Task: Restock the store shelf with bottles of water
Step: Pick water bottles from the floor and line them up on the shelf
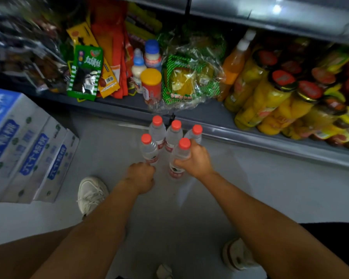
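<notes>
Grey floor (109, 150), five red-capped water bottles (156, 129), labels blurred; right hand (195, 160) grip clamped on nearest bottle (179, 156); left hand (141, 176) fisted, empty

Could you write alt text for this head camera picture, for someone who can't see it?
Seen from above, a person's right hand grips one of five red-capped water bottles standing on the floor before a store shelf of snacks and jars. The left hand is curled by another bottle.

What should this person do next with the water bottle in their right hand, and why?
Probably lift it up to the shelf. The right hand already grips one bottle, while four more bottles stand on the floor.
</notes>
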`<control>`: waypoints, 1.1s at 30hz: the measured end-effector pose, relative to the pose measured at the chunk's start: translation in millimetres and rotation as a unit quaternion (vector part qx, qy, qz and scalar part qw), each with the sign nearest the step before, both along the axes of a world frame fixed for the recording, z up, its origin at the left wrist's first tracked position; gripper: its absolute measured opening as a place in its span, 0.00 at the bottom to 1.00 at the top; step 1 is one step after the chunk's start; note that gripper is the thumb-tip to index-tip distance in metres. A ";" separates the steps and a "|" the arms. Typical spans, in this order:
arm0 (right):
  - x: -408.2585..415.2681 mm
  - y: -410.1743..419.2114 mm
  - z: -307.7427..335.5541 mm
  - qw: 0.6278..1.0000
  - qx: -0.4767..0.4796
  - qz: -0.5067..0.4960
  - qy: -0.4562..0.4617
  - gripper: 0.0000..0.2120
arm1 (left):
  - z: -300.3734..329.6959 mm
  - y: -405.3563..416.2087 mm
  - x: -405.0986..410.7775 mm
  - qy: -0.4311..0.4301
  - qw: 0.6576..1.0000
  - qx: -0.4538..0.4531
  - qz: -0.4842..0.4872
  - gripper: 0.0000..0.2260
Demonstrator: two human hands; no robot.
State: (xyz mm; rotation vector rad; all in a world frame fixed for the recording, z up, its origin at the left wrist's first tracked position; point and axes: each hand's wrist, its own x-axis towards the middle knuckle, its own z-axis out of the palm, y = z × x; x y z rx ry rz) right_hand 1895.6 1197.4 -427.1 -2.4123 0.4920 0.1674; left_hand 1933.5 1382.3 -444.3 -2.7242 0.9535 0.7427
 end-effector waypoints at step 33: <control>104.8 -79.7 460.8 0.925 -0.062 0.063 -0.369 0.25 | 377.6 -95.4 115.6 -0.373 0.882 -0.274 -0.084 0.12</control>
